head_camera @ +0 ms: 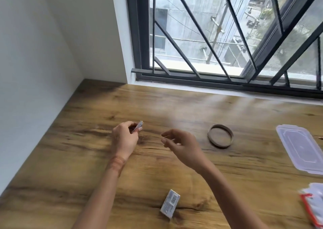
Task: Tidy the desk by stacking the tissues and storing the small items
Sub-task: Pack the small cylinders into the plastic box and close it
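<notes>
While the left hand (125, 138) hovers over the wooden desk (87, 159) with its fingers curled round a small silvery item (139, 126) that's too blurry to name, the right hand (181, 146) sits at its 3 o'clock, thumb and forefinger pinching a thin pale stick (170, 138). The hands are near each other but not touching. At 3 o'clock from the right hand a brown ring (218, 144) lies flat, and further the same way there's a clear plastic lid (300, 148) by the frame's right edge. A small barcoded box (170, 203) lies at 6 o'clock from the hands, and a red-and-white packet (312, 204) pokes in around 4 o'clock, cut off by the frame.
</notes>
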